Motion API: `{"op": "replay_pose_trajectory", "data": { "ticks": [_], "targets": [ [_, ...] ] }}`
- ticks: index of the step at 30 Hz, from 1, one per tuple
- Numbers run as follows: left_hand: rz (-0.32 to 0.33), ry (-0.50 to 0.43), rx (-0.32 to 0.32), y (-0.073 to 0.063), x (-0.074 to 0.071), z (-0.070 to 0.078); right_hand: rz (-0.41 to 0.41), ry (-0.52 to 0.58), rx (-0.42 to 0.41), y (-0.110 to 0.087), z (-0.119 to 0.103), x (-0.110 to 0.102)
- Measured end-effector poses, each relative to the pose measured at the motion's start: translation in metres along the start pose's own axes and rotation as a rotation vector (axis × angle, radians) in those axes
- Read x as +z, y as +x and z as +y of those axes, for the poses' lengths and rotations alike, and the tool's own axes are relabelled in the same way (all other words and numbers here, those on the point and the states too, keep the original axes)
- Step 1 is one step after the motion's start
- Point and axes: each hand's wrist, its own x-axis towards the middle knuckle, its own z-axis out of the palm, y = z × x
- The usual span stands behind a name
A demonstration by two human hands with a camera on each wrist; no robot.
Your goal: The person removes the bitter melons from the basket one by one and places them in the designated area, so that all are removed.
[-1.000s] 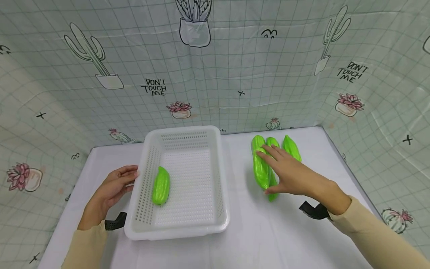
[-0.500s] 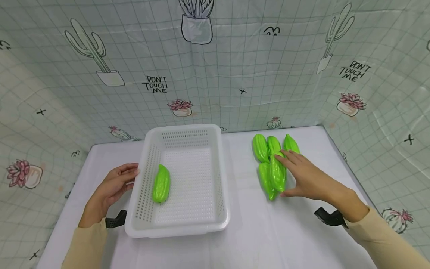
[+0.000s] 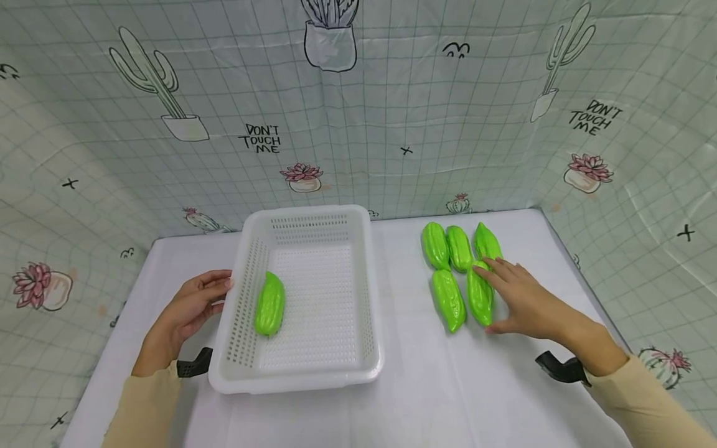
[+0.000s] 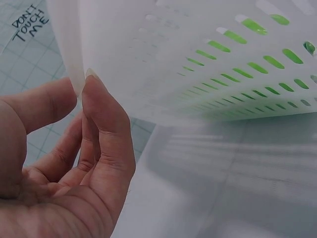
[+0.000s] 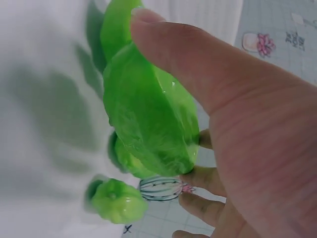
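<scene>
My left hand [image 3: 187, 311] pinches the left rim of the white plastic basket [image 3: 372, 367] between thumb and a finger; the left wrist view shows the basket's slotted wall [image 4: 163, 59] close up. One green star fruit [image 3: 269, 305] lies inside, toward the left wall. On the right, my right hand [image 3: 529, 305] grips another star fruit [image 3: 478, 297] lengthwise, thumb at its near end and fingers at its far end. That held star fruit [image 5: 148, 109] fills the middle of the right wrist view.
Several more star fruits lie around the held one: two behind on the left [image 3: 435, 246], one behind on the right [image 3: 487, 239], and one beside it [image 3: 448, 301]. The white table [image 3: 414, 398] meets a printed cloth backdrop [image 3: 392, 112] behind.
My right hand has moved right with the star fruit, from over the left fruits to a spot in front of the rightmost one. My left hand stays on the basket rim.
</scene>
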Motion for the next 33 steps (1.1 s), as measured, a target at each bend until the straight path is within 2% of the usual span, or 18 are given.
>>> {"op": "replay_pose_trajectory", "data": {
  "ticks": [16, 21, 33],
  "targets": [
    [0.020, 0.013, 0.003, -0.002, 0.002, 0.002, -0.064, -0.044, -0.043, -0.001, 0.006, 0.016],
    [0.018, 0.007, 0.003, -0.003, 0.002, 0.002, -0.082, -0.040, -0.032, 0.001, 0.006, 0.017],
    [0.027, 0.032, -0.001, -0.002, 0.002, 0.001, -0.080, -0.051, -0.076, 0.007, 0.009, 0.021]
  ]
}}
